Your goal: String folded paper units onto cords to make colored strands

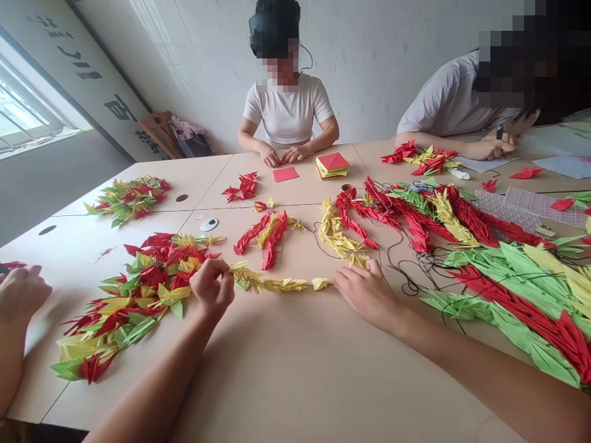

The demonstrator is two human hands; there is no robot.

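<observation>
A strand of yellow folded-paper cranes (286, 285) stretches level between my two hands, just above the table. My left hand (213, 286) is closed in a pinch at the strand's left end. My right hand (367, 289) has its fingers together around the thread at the other end, beside one separate yellow crane (320, 283). Left of my left hand lies a heap of loose red, yellow and green paper cranes (152, 277). Finished-looking short strands, red cranes (276, 240) and a curved yellow strand (335, 234), lie beyond the held one.
Long strands of green cranes (508, 326) and red cranes (521, 301), with loose black cord (401, 271), cover the right side. A person (290, 104) sits opposite by a stack of square paper (332, 165). Another person's hand (23, 292) is at far left; someone writes at right.
</observation>
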